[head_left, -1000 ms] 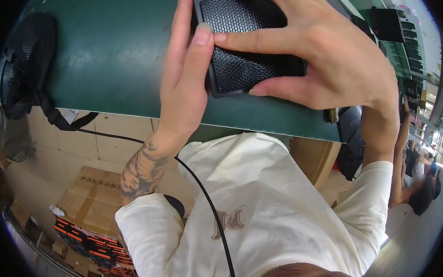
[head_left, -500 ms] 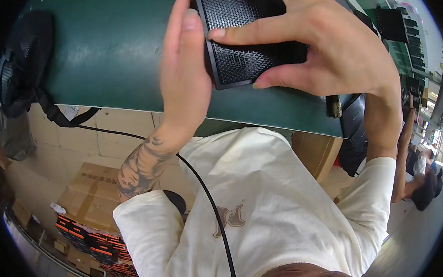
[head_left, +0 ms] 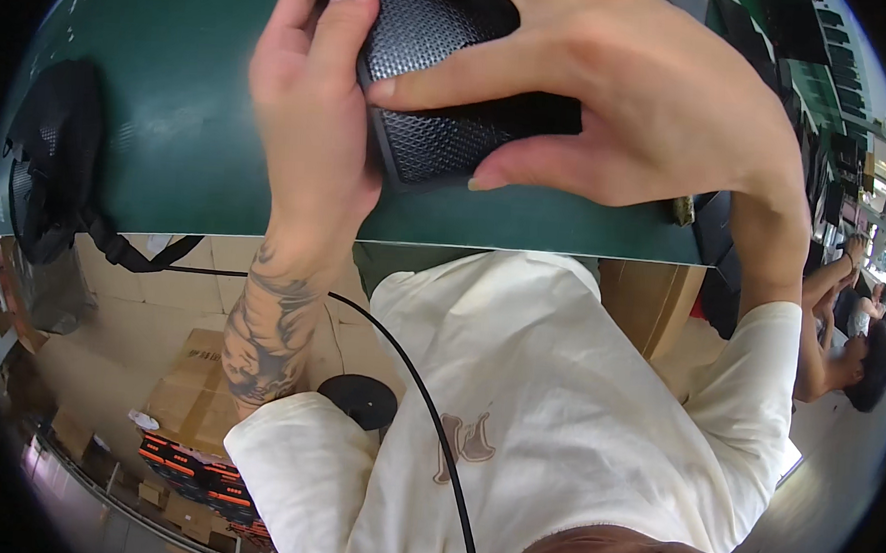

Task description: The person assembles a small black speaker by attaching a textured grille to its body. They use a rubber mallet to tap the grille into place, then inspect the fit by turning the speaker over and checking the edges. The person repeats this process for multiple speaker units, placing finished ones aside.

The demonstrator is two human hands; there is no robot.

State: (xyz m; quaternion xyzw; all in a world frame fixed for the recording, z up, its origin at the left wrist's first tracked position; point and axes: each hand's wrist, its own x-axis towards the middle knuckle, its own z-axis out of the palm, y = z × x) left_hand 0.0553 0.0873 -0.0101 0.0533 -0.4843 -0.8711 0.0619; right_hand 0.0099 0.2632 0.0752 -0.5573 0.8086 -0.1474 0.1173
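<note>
A black box with a perforated metal mesh front and a raised rim, like a speaker [head_left: 425, 140], is held over the green table. My left hand [head_left: 318, 90] lies along its left side, fingers curled and thumb up near the far left corner. Over the mesh reaches my right hand [head_left: 623, 96]. Its index fingertip presses by the left rim, and its thumb is at the near edge. The other right fingers and the far part of the box are hidden or out of view.
A black mesh bag with a strap [head_left: 54, 156] lies on the table's [head_left: 189, 153] left end. A black cable [head_left: 408, 365] runs across my shirt. Below left, a cardboard box [head_left: 192, 384] sits on stacked black and orange boxes [head_left: 192, 469]. Another person [head_left: 840, 357] is at far right.
The mesh-fronted box and both hands have shifted left. My left hand's fingers, straighter before, are now more curled. The view has also shifted a little.
</note>
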